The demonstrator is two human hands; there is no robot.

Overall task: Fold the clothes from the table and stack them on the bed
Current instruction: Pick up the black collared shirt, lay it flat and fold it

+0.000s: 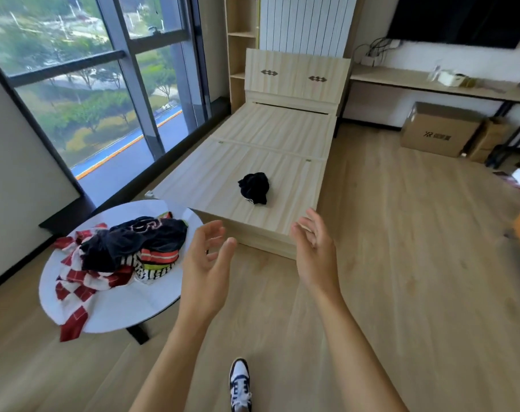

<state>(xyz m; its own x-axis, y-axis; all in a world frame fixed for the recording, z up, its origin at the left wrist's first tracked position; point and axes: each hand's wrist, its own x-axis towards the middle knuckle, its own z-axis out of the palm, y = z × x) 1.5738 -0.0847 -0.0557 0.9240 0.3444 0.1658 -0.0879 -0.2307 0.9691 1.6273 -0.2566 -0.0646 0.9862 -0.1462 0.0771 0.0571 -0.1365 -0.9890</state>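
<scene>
1. The clothes pile [125, 251] lies crumpled on the round white table [119, 310] at lower left. A dark garment is on top, a red-and-white checked one hangs over the table's near edge, and striped orange, green and black-and-white pieces show beneath.
2. One black garment [254, 187] sits bunched, not folded, on the bare wooden bed [252, 138], near its foot end.
3. The left hand [205, 272] is raised between table and bed. Its fingers [215, 228] are loosely curved and spread apart, holding nothing and touching nothing.
4. The right hand [315, 254] hangs in front of the bed's near corner, palm turned inward. Its fingers [301, 233] are likewise relaxed and parted, and it holds nothing (the two palms face each other).
5. Writing: the dark top garment carries large pinkish lettering, folded over and not readable. The cardboard box [440, 129] under the desk [431, 84] shows a dark "XR" mark followed by characters too small to read.
6. A white-and-navy shoe [240, 385] stands on the wooden floor [401, 263] below the forearms.
</scene>
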